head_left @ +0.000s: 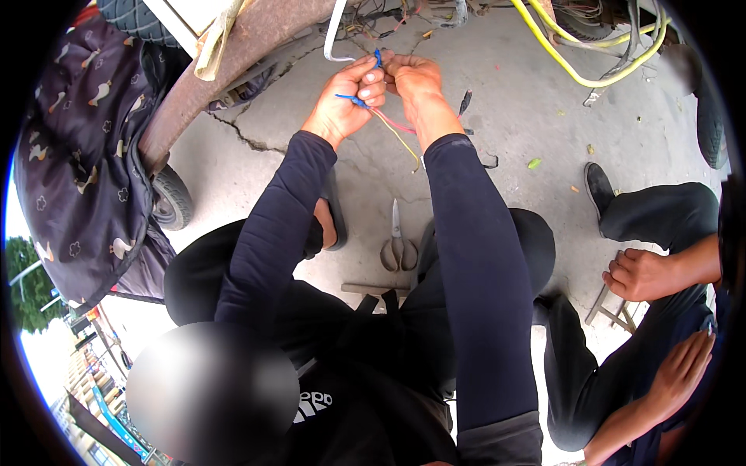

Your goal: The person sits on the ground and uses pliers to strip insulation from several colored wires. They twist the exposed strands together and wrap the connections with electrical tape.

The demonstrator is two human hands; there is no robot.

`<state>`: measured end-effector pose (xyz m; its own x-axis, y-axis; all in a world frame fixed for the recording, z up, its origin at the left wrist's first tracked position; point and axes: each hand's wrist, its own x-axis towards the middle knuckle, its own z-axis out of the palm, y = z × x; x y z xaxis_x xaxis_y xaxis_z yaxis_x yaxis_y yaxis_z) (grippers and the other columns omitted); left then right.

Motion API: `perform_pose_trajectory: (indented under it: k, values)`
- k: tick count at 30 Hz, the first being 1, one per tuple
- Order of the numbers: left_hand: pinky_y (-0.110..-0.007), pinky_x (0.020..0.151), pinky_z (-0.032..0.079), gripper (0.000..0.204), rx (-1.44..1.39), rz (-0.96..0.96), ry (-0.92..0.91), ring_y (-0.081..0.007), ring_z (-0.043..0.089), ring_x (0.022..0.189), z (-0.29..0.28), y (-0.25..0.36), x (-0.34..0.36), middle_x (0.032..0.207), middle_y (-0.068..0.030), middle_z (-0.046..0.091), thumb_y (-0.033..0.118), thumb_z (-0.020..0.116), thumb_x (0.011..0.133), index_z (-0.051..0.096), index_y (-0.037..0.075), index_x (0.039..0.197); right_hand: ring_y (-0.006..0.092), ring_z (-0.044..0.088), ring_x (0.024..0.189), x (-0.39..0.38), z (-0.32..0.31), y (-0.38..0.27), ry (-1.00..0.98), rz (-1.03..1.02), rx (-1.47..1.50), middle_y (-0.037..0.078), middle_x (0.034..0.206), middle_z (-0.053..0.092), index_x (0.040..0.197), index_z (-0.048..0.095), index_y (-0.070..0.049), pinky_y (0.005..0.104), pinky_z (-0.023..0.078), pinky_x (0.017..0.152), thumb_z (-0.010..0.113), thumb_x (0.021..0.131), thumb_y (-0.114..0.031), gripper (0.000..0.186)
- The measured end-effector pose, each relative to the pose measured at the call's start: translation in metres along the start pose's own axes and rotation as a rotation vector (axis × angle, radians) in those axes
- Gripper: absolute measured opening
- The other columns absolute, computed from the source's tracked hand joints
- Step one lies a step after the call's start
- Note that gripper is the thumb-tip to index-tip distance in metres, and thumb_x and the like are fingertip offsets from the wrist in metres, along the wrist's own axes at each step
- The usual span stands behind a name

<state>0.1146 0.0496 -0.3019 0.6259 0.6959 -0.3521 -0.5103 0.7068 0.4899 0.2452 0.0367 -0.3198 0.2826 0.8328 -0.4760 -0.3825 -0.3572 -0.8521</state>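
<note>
Out in front of me, my left hand (346, 93) is closed around a few thin electrical wires. A blue wire or strip (353, 101) pokes out of its palm side, and another blue piece (378, 59) stands up at its fingertips. Red and yellow wires (398, 133) hang below it. Close beside, my right hand (417, 81) pinches at the tip of the blue piece; what its fingers hold is hidden. A white cable (332, 31) comes down to my left fingers. Brown-handled scissors (397, 245) lie on the ground between my feet.
A rusty curved metal beam (233, 58) and a patterned dark cover (85, 155) stand at the left. Yellow cable (571, 74) loops at the upper right. To my right a person sits, one hand (641, 273) on a knee. Cracked concrete (505, 179) lies below.
</note>
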Motion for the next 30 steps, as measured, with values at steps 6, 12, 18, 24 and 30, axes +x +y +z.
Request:
perform_pose_trajectory:
  k: [6, 12, 18, 24, 30]
  values:
    - [-0.021, 0.050, 0.037, 0.032, 0.537, 0.079, 0.269, -0.0077, 0.046, 0.056, 0.001, -0.009, 0.010, 0.083, -0.0013, 0.058, 0.016, 0.057, 0.098, 0.052, 0.000, 0.125, 0.0195, 0.066, 0.071, 0.018, 0.000, -0.003, 0.138, 0.129, 0.212, 0.011, 0.088, 0.069, 0.099, 0.068, 0.004, 0.0319, 0.054, 0.069, 0.059, 0.092, -0.009, 0.016]
    - [-0.022, 0.057, 0.047, 0.048, 0.867, 0.365, 0.517, -0.0094, 0.057, 0.067, -0.017, -0.033, 0.009, 0.104, -0.0056, 0.067, 0.015, 0.063, 0.092, 0.047, 0.000, 0.134, 0.0236, 0.069, 0.088, 0.003, -0.006, -0.008, 0.083, -0.384, -0.587, 0.011, 0.097, 0.072, 0.107, 0.070, -0.003, 0.0345, 0.053, 0.079, 0.066, 0.085, -0.021, 0.029]
    - [-0.033, 0.085, 0.051, 0.071, 1.281, 0.772, 0.576, -0.0273, 0.065, 0.099, -0.034, -0.032, -0.006, 0.123, -0.0105, 0.063, 0.012, 0.063, 0.088, 0.028, 0.012, 0.150, 0.0317, 0.068, 0.094, -0.036, 0.032, 0.001, -0.020, -0.576, -0.954, 0.014, 0.099, 0.072, 0.115, 0.068, -0.012, 0.0414, 0.053, 0.083, 0.066, 0.083, -0.019, 0.033]
    - [-0.044, 0.078, 0.053, 0.071, 1.653, 0.734, 0.574, -0.0375, 0.065, 0.096, 0.006, -0.018, -0.053, 0.116, -0.0154, 0.066, 0.011, 0.061, 0.085, 0.032, 0.019, 0.149, 0.0364, 0.067, 0.089, -0.062, 0.052, -0.012, 0.106, -0.550, -1.000, 0.017, 0.091, 0.071, 0.103, 0.069, -0.011, 0.0459, 0.053, 0.079, 0.063, 0.085, -0.021, 0.022]
    - [-0.034, 0.063, 0.051, 0.063, 1.571, 1.096, 0.542, -0.0218, 0.067, 0.067, -0.023, -0.002, -0.053, 0.092, -0.0106, 0.071, 0.012, 0.065, 0.089, 0.039, 0.019, 0.145, 0.0362, 0.068, 0.078, -0.077, 0.061, -0.002, 0.189, -0.593, -0.940, 0.020, 0.081, 0.070, 0.093, 0.069, -0.003, 0.0433, 0.053, 0.073, 0.065, 0.085, -0.018, 0.018]
